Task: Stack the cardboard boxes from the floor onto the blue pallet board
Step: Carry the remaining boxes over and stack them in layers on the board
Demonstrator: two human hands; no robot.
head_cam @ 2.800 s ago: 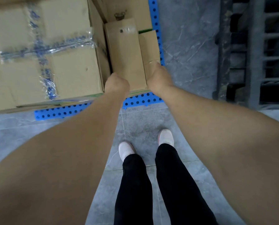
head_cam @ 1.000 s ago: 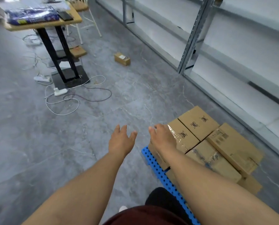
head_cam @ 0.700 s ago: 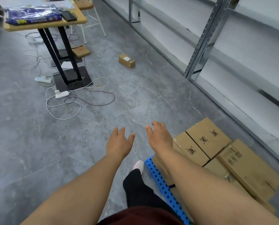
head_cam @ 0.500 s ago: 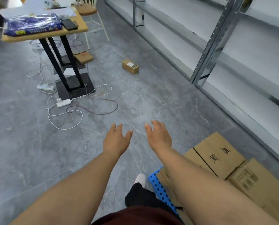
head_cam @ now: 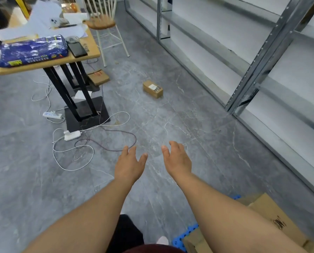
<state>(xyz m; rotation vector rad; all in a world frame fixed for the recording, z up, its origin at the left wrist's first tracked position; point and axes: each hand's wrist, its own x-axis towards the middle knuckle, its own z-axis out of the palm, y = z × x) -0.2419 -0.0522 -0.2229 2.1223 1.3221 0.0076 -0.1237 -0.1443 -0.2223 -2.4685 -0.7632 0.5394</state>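
Cardboard box on floor: a small brown cardboard box (head_cam: pixel 153 89) with a white label on its top face lies alone on the grey floor (head_cam: pixel 170 125), ahead of both hands and well apart from them.
Second box: a flat cardboard box (head_cam: pixel 98 77) lies on the floor beside the worktop legs, left of the labelled box.
Stacked boxes: brown stacked boxes (head_cam: pixel 273 221) sit at the lower right edge of the head view, partly hidden behind the right forearm; a black printed mark shows on one top face.
Pallet board: the blue pallet board (head_cam: pixel 181 238) with rows of round holes shows beneath the stacked boxes; only its near corner and a small piece of its far edge are visible.
Left hand: the left hand (head_cam: pixel 129 166) is held out over the floor, fingers spread and relaxed, holding nothing.
Right hand: the right hand (head_cam: pixel 178 160) is held out just beside the left, fingers loosely bent, holding nothing.
Floor: grey marbled tiles; white and dark cables (head_cam: pixel 90 141) and two white power strips (head_cam: pixel 72 135) lie near the worktop base.
Worktop: a wooden worktop (head_cam: pixel 90 52) on black legs at upper left carries a blue plastic packet (head_cam: pixel 32 51), a black phone (head_cam: pixel 76 49) and white papers.
Chair: a white chair (head_cam: pixel 105 26) with a wooden seat stands behind the worktop.
Shelving: grey metal shelving (head_cam: pixel 253 70) runs along the right side.
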